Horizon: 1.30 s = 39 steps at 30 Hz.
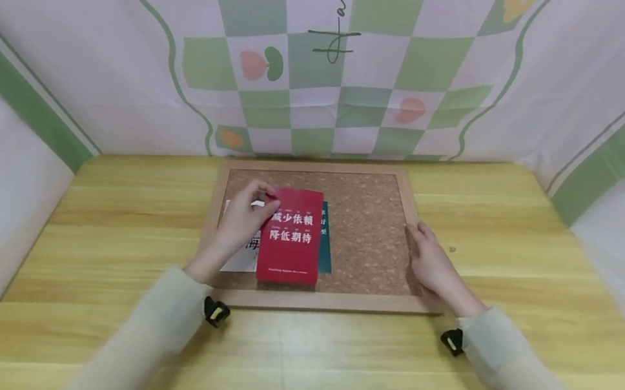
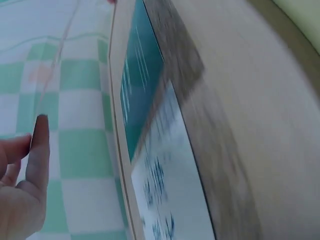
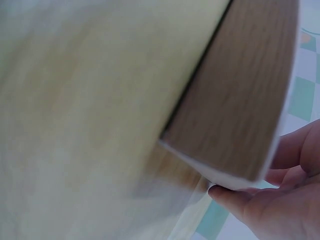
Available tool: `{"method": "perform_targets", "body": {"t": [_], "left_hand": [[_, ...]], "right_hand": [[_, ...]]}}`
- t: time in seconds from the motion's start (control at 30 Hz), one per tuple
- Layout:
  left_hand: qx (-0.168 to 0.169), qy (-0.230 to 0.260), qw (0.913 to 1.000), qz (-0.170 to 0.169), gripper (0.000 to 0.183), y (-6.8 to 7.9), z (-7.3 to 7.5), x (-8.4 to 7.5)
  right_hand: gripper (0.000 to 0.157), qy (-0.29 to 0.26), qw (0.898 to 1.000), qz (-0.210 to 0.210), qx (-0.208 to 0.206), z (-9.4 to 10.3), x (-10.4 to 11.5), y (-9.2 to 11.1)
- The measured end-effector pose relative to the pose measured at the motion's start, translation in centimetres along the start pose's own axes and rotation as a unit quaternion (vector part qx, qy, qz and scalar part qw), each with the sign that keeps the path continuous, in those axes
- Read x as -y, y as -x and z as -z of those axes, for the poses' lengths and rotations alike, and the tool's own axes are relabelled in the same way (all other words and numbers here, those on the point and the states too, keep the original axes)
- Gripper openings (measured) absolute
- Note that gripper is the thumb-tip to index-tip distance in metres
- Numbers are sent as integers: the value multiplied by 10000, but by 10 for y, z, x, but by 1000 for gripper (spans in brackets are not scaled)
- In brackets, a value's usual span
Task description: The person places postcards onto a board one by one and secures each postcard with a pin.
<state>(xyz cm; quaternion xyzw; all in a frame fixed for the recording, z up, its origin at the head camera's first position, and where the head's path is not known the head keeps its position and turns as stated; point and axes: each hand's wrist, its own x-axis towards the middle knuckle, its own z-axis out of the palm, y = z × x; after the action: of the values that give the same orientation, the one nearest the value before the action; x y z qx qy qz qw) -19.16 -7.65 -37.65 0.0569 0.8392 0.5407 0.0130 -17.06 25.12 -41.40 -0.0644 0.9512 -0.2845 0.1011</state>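
My left hand [image 1: 244, 216] pinches the upper left edge of a red card [image 1: 288, 263] with white Chinese lettering. The card is held over a wood-framed cork board [image 1: 375, 229]. In the left wrist view it shows edge-on as a thin line rising from the fingertips [image 2: 40, 125]. Behind it, a white card [image 1: 237, 260] and a teal card [image 1: 326, 249] lie on the left part of the cork, partly hidden. At the board's right side my right hand [image 1: 434, 262] grips the wooden frame [image 3: 235, 95], thumb close to its corner.
The board lies on a yellow wood-grain table [image 1: 127, 224], close to a hanging cloth [image 1: 312, 104] with green and white checks. More cloth closes off the left and right sides. Dark straps [image 1: 216, 311] sit at both wrists.
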Motion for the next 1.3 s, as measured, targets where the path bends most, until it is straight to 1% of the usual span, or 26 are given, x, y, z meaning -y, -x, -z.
{"method": "perform_targets", "body": {"t": [0.1, 0.23, 0.37, 0.5, 0.63, 0.73, 0.8, 0.93, 1.03, 1.1, 1.2, 1.3], "left_hand": [[-177, -42, 9998, -59, 15, -3, -14, -6], [-100, 47, 9999, -11, 20, -7, -31, -11], [42, -7, 10000, 14, 24, -11, -44, -12], [331, -64, 9993, 172, 31, -13, -53, -12], [783, -6, 9955, 534, 48, -13, -59, -12], [979, -21, 9930, 665, 57, -14, -63, -10], [971, -74, 9934, 606, 62, -14, -67, -9], [877, -160, 9957, 253, 65, -13, -73, -7], [736, -531, 9959, 15, 63, -11, -78, -8], [609, -833, 9946, -56, 61, -10, -82, -9], [499, -1302, 9902, -118, 55, -9, -89, -11], [471, -1748, 9833, -193, 48, -9, -97, -12]], "right_hand": [[55, 8, 10000, 2, -15, 0, -1, 0], [56, 0, 10000, -1, -27, -1, -2, 0], [55, 1, 10000, 38, -70, -1, -3, 0], [54, -41, 10000, 38, -57, 0, -2, 0], [55, -75, 10000, 13, -27, -1, -1, 1], [56, -89, 10000, -4, -25, -1, -1, 1], [56, -106, 9999, -27, -17, -1, -2, 1], [57, -160, 9999, -56, -8, -1, 0, 1], [58, -168, 9998, -58, -1, -1, 0, 1], [57, -150, 9999, -42, -13, -1, 1, 1], [57, -101, 9999, -24, -31, 0, 1, 1], [58, -84, 10000, -14, -34, 1, 2, 2]]}}
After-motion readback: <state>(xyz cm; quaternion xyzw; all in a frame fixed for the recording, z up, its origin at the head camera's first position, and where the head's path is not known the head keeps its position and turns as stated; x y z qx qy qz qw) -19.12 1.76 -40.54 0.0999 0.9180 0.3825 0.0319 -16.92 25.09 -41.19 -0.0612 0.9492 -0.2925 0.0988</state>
